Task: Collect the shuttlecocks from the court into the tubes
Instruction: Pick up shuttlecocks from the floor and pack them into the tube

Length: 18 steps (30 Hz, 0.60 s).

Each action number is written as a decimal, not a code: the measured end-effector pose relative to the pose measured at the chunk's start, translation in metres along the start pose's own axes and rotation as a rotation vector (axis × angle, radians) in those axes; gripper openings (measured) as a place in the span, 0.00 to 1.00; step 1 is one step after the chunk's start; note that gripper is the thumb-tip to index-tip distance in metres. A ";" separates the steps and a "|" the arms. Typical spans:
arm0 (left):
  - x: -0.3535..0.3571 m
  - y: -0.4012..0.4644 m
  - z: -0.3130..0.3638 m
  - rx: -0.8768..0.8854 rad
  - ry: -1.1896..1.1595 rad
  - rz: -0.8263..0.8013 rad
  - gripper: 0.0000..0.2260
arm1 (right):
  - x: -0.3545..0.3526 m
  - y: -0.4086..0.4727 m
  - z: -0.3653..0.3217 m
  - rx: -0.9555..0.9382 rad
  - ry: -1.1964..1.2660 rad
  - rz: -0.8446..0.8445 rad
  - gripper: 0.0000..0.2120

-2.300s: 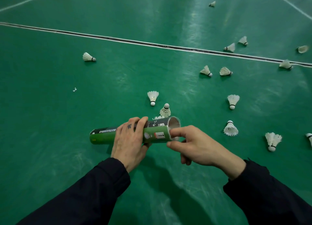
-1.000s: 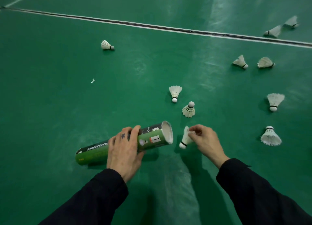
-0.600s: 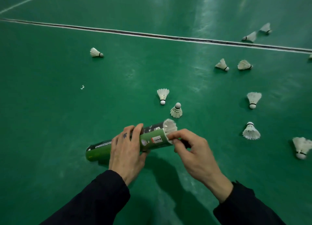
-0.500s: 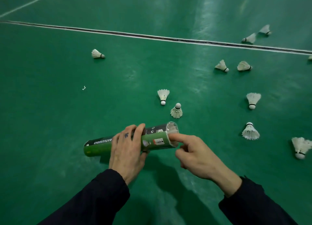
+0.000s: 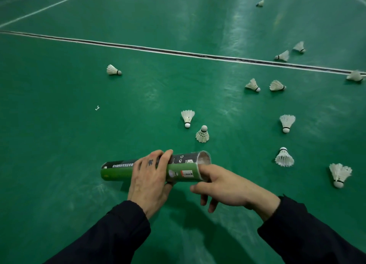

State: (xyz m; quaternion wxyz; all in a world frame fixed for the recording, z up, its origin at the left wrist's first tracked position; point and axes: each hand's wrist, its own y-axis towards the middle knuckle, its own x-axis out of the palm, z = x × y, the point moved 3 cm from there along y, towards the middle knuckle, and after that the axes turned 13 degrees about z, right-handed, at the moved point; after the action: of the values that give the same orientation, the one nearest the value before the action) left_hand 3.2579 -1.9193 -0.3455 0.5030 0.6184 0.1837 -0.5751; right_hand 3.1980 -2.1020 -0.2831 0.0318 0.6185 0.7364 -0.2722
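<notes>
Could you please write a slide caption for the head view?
Left hand holds a green tube; right hand is at its open mouth, shuttlecocks scattered on the court.

A green court floor (image 5: 59, 144) fills the view, glossy, with pale streaks of reflected light (image 5: 235, 26). A white line edged in black (image 5: 178, 52) crosses it; a thinner white line (image 5: 47, 6) slants at upper left

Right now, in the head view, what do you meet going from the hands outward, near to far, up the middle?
left hand, tube, upright shuttlecock, lying shuttlecock, court line
</notes>
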 end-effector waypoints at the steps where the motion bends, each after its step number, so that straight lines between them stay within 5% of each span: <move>1: 0.000 0.001 0.001 -0.021 -0.018 0.000 0.42 | -0.001 0.001 0.000 -0.030 0.031 0.050 0.16; 6: 0.002 0.010 -0.001 -0.131 -0.056 0.034 0.40 | -0.009 0.006 0.000 -0.121 0.078 0.246 0.12; 10: 0.007 0.012 0.006 -0.059 -0.025 0.034 0.41 | -0.007 0.016 0.010 -0.106 -0.187 0.159 0.16; 13: 0.010 0.010 0.005 -0.039 0.000 0.022 0.40 | -0.004 0.018 0.014 -0.081 -0.182 0.099 0.23; 18: 0.014 0.007 0.005 -0.061 -0.008 -0.007 0.42 | -0.002 0.024 0.015 -0.096 -0.218 0.075 0.21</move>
State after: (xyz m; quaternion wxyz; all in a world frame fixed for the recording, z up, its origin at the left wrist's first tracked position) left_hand 3.2649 -1.9317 -0.3541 0.5204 0.5997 0.2015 -0.5735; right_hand 3.2166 -2.1081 -0.3036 0.1514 0.6101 0.7172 -0.3009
